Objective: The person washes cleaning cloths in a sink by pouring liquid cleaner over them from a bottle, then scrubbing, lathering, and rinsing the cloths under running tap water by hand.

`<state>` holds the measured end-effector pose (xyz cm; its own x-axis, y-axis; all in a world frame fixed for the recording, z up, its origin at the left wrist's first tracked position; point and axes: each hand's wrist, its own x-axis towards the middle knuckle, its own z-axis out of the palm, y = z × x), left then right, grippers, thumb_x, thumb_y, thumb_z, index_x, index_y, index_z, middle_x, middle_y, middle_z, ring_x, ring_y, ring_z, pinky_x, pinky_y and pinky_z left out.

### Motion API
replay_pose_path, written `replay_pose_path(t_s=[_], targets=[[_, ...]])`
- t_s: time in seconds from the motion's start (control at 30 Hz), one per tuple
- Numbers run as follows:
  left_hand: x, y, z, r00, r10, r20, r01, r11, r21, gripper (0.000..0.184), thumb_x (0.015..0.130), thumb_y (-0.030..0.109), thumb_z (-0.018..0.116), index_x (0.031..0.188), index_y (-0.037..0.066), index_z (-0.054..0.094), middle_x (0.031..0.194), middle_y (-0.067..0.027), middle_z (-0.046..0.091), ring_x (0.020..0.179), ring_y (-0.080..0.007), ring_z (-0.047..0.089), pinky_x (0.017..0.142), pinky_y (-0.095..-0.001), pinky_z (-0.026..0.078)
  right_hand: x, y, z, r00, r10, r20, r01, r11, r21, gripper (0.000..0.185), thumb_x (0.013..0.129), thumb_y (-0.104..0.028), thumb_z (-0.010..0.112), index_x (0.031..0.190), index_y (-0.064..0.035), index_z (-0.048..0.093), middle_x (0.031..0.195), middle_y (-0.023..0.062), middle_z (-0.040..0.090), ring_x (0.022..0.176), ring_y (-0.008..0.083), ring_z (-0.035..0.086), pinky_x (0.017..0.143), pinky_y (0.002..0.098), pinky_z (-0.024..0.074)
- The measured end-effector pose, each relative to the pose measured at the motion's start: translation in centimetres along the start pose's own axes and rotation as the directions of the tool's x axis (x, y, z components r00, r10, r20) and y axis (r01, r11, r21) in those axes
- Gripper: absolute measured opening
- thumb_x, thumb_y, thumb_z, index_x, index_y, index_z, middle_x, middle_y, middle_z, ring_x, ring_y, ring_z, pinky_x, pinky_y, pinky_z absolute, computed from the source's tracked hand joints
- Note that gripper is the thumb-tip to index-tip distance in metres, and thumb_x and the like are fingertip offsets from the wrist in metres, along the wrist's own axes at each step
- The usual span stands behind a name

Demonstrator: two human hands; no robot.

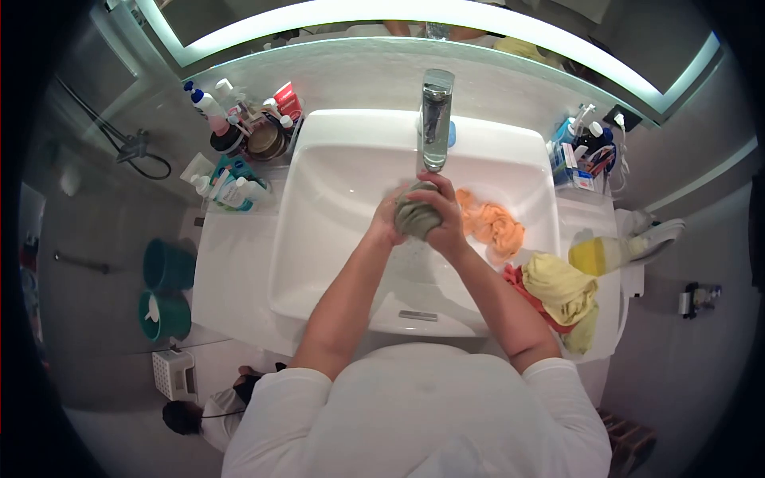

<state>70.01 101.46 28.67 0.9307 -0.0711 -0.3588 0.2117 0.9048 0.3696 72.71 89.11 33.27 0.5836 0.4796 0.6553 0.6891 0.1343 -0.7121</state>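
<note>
A bunched grey-green cloth is squeezed between my two hands, just below the chrome faucet and over the white sink. My left hand presses on its left side. Fingers of my right hand wrap over its top and right side. To the right of my right hand, a wet orange cloth lies in the basin. On the sink's right front corner rests a pile with a yellow cloth, a red cloth and a green cloth.
Toiletries crowd the counter left of the sink; more bottles and boxes stand at right. A spray bottle with yellow liquid lies beside the cloth pile. Green buckets and another person are at lower left.
</note>
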Motion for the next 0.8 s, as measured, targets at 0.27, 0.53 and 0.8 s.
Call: replay_pose_path(t_s=[0.27,0.53,0.8], targets=[[1.3,-0.8,1.2,0.795,0.601,-0.078,-0.410,0.629,0.661,0.019,0.086,0.020,0.053,0.082,0.003,0.061,0.076,-0.0098,0.063,0.067,-0.0180,0.058,0.060,-0.0323,0.046,-1.4,6.1,1.6,0.469,0.872,-0.139,-0.337,0.322,0.885,0.014,0.084,-0.012,0.044,0.085,-0.0035,0.055,0.084,0.0090,0.058,0.079,0.0207,0.057,0.074,0.0315,0.0480],[-1.5,-0.9,3.8,0.697,0.639,0.325,-0.194,-0.268,0.944,0.022,0.083,0.018,0.052,0.075,-0.001,0.060,0.066,-0.0103,0.060,0.062,-0.0180,0.055,0.058,-0.0335,0.043,-1.1,9.0,1.7,0.405,0.810,0.424,-0.693,-0.031,0.720,0.015,0.084,-0.019,0.050,0.087,-0.0062,0.056,0.079,0.0055,0.057,0.066,0.0186,0.057,0.063,0.0335,0.0487],[0.0,2.2,-1.7,0.936,0.228,-0.269,-0.252,0.966,-0.059,0.032,0.086,0.023,0.036,0.101,0.003,0.056,0.100,-0.0120,0.060,0.094,-0.0264,0.060,0.079,-0.0383,0.049,0.0,8.0,-1.5,0.596,0.475,0.647,-0.761,0.077,0.644,0.040,0.080,-0.028,0.059,0.112,-0.0067,0.049,0.102,0.0069,0.055,0.094,0.0194,0.054,0.075,0.0361,0.0466]])
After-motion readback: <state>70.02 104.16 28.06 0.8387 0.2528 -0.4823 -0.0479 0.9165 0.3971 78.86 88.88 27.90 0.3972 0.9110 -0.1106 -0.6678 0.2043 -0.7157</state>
